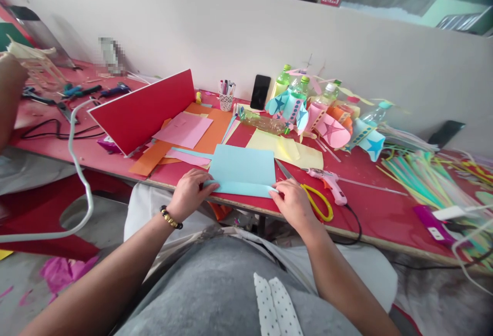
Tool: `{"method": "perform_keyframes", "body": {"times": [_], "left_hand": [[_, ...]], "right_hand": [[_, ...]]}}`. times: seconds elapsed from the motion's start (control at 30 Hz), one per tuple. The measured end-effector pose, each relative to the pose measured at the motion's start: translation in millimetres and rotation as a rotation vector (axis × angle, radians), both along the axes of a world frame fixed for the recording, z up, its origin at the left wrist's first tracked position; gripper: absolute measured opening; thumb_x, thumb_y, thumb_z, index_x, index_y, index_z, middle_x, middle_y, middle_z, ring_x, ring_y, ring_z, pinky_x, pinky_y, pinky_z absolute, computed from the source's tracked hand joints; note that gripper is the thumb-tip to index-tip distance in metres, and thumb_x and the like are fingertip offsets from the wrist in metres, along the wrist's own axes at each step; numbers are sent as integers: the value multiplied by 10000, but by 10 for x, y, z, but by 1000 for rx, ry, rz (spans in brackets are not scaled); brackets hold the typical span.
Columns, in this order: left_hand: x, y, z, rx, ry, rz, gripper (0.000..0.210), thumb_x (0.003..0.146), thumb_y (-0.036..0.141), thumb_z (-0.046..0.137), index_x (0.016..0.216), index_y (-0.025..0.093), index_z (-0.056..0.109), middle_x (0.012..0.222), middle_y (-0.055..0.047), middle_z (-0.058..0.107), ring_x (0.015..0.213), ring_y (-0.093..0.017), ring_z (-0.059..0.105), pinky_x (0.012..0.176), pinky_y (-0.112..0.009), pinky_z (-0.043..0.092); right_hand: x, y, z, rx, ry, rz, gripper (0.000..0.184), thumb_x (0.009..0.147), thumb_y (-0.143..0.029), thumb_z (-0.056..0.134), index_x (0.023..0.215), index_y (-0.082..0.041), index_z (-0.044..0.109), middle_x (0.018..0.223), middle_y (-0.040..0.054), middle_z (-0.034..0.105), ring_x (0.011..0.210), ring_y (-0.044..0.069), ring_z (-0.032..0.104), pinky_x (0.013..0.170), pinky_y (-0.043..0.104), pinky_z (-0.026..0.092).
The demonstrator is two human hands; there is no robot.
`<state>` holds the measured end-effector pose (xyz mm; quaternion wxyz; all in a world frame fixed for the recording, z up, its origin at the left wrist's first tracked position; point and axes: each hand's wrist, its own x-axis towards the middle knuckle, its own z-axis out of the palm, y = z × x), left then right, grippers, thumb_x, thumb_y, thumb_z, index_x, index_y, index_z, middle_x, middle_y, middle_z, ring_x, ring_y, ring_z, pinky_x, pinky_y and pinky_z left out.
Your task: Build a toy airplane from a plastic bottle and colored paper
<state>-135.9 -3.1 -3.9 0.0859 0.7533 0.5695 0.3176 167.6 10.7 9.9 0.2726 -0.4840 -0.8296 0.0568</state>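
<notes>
A sheet of light blue paper (243,164) lies at the front edge of the red table, its near edge folded up in a long strip. My left hand (192,191) pinches the left end of that fold between thumb and fingers. At the opposite end, my right hand (291,200) grips the fold's right corner. Yellow-handled scissors (319,203) lie partly under my right hand, blades pointing away to the left. Just beyond them rests a pink glue gun (330,184) with a black cord.
Pink paper (184,129) and orange paper (213,129) lie left, before a red upright board (148,112). Pale yellow paper (308,155) and a clear bottle (262,122) lie behind. Several decorated bottles (296,100) stand at back right. Another person's arm (11,94) shows far left.
</notes>
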Motion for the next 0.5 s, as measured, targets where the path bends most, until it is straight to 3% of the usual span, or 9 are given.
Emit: {"method": "perform_keyframes", "body": {"times": [0.5], "left_hand": [[10, 23, -29, 16, 59, 3, 271, 878, 425, 562, 779, 187, 648, 872, -63, 675, 869, -225, 581, 782, -341, 435]], "right_hand": [[-36, 27, 9, -21, -37, -32, 274, 820, -140, 654, 584, -209, 533, 860, 66, 701, 853, 230, 592, 810, 348, 466]]}}
